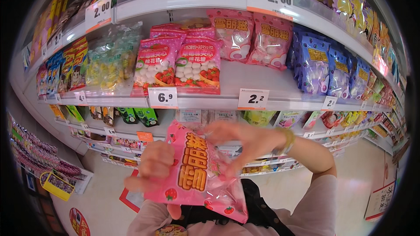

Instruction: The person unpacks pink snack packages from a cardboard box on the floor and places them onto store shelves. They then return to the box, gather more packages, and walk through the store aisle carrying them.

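A pink bag of marshmallows (199, 170), printed with strawberries and large orange lettering, is tilted in front of my chest. My left hand (156, 161) is closed around its left side, fingers bent over the front and a fingertip showing below the lower edge. At the bag's upper right is my right hand (247, 140), thumb and fingers apart in a C shape, slightly blurred. Its fingertips reach the bag's edge, and whether they press on it is unclear. A yellowish band (288, 141) circles my right wrist.
Past my hands, a curved shelf (227, 81) carries pink strawberry marshmallow bags (197, 67), two pink bags (251, 37) farther back and blue-purple bags (316, 63). White price tags line the shelf edges. Lower shelves hold more sweets; a side rack (43, 157) stands at left.
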A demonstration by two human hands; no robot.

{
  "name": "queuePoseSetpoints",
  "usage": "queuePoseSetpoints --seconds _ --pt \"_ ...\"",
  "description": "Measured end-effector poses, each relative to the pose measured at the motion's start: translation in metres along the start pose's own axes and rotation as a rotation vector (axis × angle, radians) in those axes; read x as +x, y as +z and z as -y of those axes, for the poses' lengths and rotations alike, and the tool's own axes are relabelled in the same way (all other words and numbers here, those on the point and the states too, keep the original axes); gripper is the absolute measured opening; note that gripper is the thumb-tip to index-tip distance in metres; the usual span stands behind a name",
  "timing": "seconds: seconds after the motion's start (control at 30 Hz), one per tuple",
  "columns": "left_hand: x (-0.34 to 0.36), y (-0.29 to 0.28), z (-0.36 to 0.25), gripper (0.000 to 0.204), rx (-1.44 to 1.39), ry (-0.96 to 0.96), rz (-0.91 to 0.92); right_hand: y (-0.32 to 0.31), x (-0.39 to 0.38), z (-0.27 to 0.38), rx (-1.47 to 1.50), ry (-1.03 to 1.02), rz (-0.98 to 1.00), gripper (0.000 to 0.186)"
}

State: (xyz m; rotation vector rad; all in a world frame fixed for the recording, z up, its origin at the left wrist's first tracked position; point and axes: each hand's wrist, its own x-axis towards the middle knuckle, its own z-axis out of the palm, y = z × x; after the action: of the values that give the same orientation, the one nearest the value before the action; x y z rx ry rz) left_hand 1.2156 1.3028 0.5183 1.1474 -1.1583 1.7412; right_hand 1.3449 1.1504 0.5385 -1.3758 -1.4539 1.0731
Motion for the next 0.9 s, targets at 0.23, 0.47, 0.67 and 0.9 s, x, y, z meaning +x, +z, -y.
queuePoseSetpoints --seconds 0.23,0.47,0.67,0.9 --pt "-0.002 0.021 0.002 0.043 -0.168 -0.204 -0.221 0.031 -0.018 -0.039 0.715 0.165 0.309 0.073" --pt "0.021 0.026 0.078 0.021 -0.092 -0.308 -0.339 -0.008 -0.035 0.012 0.424 -0.051 -0.238 0.058" --pt "0.024 -0.004 0.135 0.039 0.72 -0.967 1.052 -0.122 -0.046 0.027 0.277 0.046 -0.823 0.041" --pt "0.014 -0.026 0.176 0.061 0.82 -1.247 1.353 -0.17 0.037 -0.023 -0.215 -0.238 -1.082 0.043"
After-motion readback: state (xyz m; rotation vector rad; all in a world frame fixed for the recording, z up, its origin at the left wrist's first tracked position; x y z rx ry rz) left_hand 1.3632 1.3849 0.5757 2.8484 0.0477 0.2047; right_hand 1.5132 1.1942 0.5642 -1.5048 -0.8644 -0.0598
